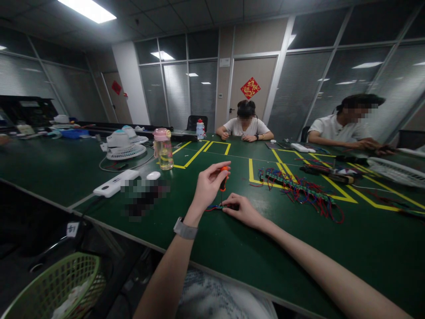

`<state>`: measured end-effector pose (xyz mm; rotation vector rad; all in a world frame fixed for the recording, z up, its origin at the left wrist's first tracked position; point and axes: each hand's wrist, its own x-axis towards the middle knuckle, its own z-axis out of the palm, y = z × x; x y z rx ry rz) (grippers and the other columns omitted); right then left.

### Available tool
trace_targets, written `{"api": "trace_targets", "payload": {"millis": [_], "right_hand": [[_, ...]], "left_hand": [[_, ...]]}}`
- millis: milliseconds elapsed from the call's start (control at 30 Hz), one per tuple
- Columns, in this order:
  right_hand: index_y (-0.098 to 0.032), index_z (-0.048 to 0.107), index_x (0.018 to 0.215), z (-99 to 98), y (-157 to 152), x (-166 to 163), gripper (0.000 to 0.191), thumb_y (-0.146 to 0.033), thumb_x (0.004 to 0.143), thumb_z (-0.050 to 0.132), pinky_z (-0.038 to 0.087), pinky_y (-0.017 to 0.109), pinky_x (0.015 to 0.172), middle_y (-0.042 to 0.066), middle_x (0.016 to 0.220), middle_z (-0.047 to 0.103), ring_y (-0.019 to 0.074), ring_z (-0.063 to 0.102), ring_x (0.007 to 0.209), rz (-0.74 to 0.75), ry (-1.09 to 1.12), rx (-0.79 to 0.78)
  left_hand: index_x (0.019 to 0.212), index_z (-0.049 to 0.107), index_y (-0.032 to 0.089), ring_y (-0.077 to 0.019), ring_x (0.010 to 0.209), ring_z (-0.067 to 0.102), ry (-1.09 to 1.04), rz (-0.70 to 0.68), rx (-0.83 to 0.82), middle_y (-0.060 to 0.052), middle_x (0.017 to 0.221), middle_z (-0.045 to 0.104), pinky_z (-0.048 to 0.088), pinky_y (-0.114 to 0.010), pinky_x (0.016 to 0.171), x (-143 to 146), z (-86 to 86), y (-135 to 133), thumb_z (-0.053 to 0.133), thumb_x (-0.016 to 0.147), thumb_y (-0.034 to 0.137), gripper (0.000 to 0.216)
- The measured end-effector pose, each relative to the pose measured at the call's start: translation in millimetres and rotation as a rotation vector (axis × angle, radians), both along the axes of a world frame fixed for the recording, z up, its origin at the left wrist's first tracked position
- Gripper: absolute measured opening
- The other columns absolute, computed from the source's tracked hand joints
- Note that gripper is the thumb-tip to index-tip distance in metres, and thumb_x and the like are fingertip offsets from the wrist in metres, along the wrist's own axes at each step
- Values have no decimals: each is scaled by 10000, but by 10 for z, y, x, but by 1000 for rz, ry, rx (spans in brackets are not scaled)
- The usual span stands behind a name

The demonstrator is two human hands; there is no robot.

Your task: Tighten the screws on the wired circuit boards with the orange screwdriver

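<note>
In the head view, my left hand (208, 185) grips the orange and black handle of a screwdriver (223, 180), which stands upright with its thin shaft pointing down. The tip meets a small green terminal block (220, 207) lying on the table, with red and blue wires running out to its left. My right hand (244, 210) lies low on the table, thumb and fingers pinched on the right end of that block. Part of the block is hidden behind my fingers. To the right lies a long row of similar green blocks with red and blue wires (299, 188).
The green table (299, 248) carries yellow tape outlines. On the left stand a power strip (116, 183), a white mouse (153, 176), a pink-lidded bottle (164, 153) and a fan (125, 148). Two people sit across the table. A green basket (56, 283) stands below the edge.
</note>
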<state>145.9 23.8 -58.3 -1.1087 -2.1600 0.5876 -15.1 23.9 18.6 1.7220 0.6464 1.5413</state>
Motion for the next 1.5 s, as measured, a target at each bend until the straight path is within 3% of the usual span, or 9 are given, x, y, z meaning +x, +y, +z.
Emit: {"api": "trace_targets", "payload": {"millis": [133,333,500,667,833,1000,1167,1367,1500], "right_hand": [[-157,747,949,4,-4,-2,183,-213,805,649,435,262,651,43,811,589,148,549,716,-3,-1,2],[-171,748,934,-20,15,-1,170,-223,803,653,437,256,632,32,795,584,139,542,699,-9,5,4],[-160,745,935,-31,19,4,171,-216,803,653,435,258,638,35,793,582,140,541,703,-2,11,12],[-160,743,938,-25,11,10,172,-215,805,649,436,258,643,36,805,583,143,547,718,4,17,7],[-171,746,933,-25,14,12,165,-210,802,653,442,261,649,32,796,584,143,546,714,-2,10,10],[-166,744,942,-27,13,7,174,-216,805,647,446,262,647,37,807,584,142,547,712,2,12,6],[-177,747,933,-27,13,-1,170,-225,806,646,441,254,624,30,796,579,130,535,677,-3,14,14],[-172,747,934,-48,32,2,175,-227,800,650,439,249,619,30,796,580,133,540,689,-4,18,9],[-170,747,939,-38,28,-1,176,-217,801,647,435,249,622,31,793,578,135,540,696,-3,6,15]], "left_hand": [[980,720,212,-171,974,587,84,244,119,-66,1043,589,488,-286,847,-1,-11,13,638,820,282,193],[1178,623,188,-180,955,640,-18,-44,-3,-92,1117,645,516,-322,839,16,0,10,498,904,272,312],[1009,716,219,-165,962,580,97,237,114,-65,1039,586,482,-278,837,-3,-9,13,643,816,257,210],[1160,640,217,-165,980,611,5,49,43,-76,1123,605,496,-302,845,-3,-17,30,488,914,251,291],[1047,702,228,-190,1039,564,128,209,121,-69,1084,590,467,-286,851,-6,3,0,646,817,271,240],[1205,611,212,-175,1022,607,27,-6,42,-82,1156,619,483,-312,879,12,-4,-7,465,919,244,323],[1033,706,226,-166,933,589,116,210,127,-53,1003,610,484,-279,819,6,-6,-8,664,800,275,242],[1152,642,198,-179,994,624,-13,3,29,-81,1110,640,505,-321,869,4,-1,5,506,905,261,289],[995,714,202,-161,887,609,40,158,78,-61,984,622,511,-271,782,-1,-15,14,654,809,275,209]]}}
